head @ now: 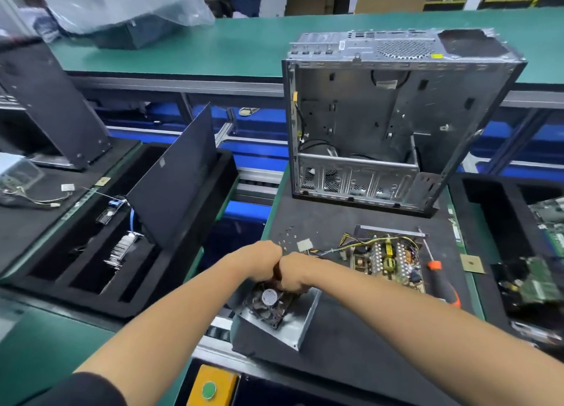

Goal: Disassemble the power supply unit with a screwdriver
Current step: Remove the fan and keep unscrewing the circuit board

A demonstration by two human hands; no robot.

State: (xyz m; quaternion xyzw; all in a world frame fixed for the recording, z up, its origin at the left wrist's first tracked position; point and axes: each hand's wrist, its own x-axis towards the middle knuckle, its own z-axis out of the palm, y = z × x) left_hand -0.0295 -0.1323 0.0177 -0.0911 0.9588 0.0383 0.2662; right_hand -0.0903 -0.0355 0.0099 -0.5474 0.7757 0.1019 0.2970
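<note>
The power supply's grey metal cover [300, 321] is tilted up at the near edge of the black mat, with a black fan [270, 302] inside it. My left hand [262, 257] and my right hand [294, 273] meet knuckle to knuckle over the fan's far edge, fingers curled round it. The power supply's circuit board [386, 260] with its yellow and black wires lies on the mat to the right. An orange-handled screwdriver [439, 273] lies beside the board, untouched. Small loose screws [287, 233] are scattered beyond my hands.
An emptied computer case [396, 125] stands open at the back of the mat. A black foam tray [100, 247] with a leaning side panel and parts sits to the left. Circuit boards [540, 280] fill a tray on the right. A yellow box with a green button [210, 389] is at the near edge.
</note>
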